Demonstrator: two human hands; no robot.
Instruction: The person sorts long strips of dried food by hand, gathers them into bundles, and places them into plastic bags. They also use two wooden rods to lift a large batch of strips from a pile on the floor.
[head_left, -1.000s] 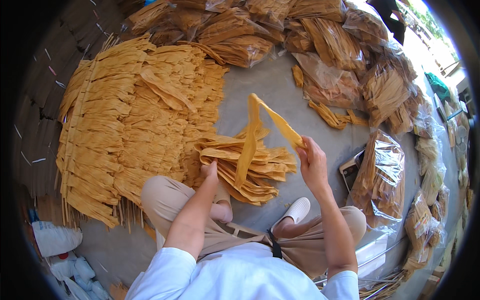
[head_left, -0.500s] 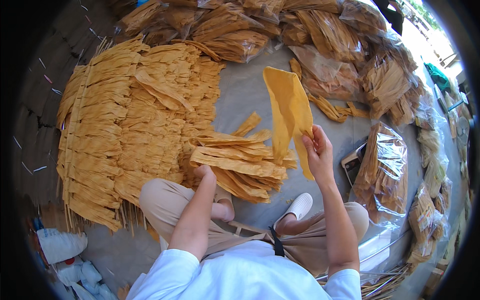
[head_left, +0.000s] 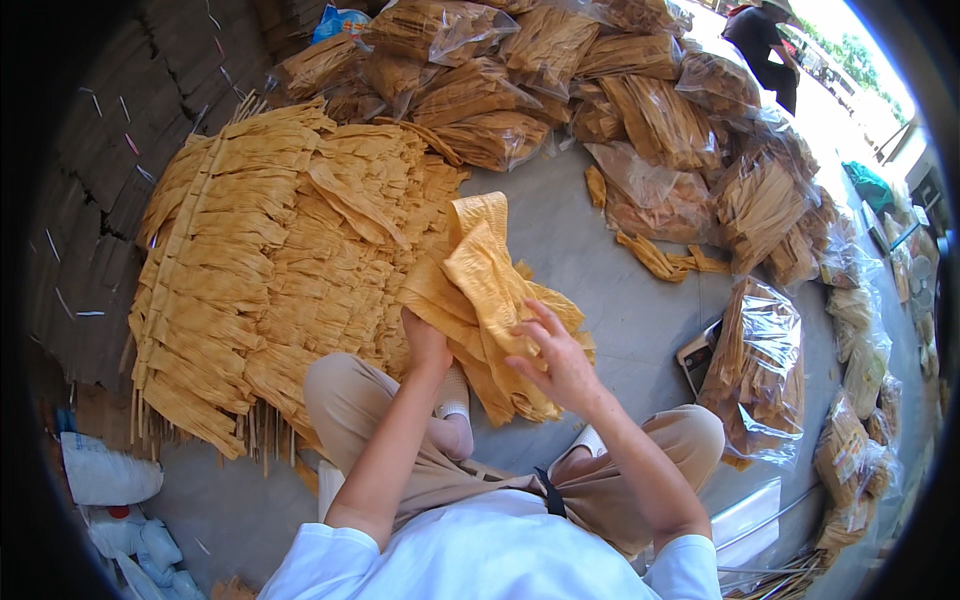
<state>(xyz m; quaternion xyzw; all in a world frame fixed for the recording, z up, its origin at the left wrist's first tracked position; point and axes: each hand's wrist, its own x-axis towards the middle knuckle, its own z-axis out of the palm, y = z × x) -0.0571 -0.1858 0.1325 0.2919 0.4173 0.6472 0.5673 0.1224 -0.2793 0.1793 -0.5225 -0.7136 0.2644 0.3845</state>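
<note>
A loose bundle of yellow tofu skin sheets (head_left: pixel 500 330) fans out between my knees, one crinkled sheet (head_left: pixel 478 262) folded over its top. At its left end my left hand (head_left: pixel 428 340) is closed on the bundle, its fingers partly hidden by the sheets. My right hand (head_left: pixel 562 362) is open with fingers spread, over the right side of the bundle; whether its fingertips touch the sheets I cannot tell. To the left lies a wide pile of overlapping tofu skin (head_left: pixel 300 230), laid in rows with thin sticks poking out at its edge.
Clear plastic bags of tofu skin (head_left: pixel 640 110) are heaped along the back and right. One shiny bag (head_left: pixel 757 370) stands right of my knee beside a dark-edged box (head_left: pixel 697 357). Loose strips (head_left: pixel 665 257) lie on the grey floor (head_left: pixel 640 320). A person (head_left: pixel 762 45) in dark clothes is at the far right.
My right hand has come down and left from its raised place and released the sheet, which now lies folded over the bundle. My left hand still grips the bundle. The view has shifted slightly.
</note>
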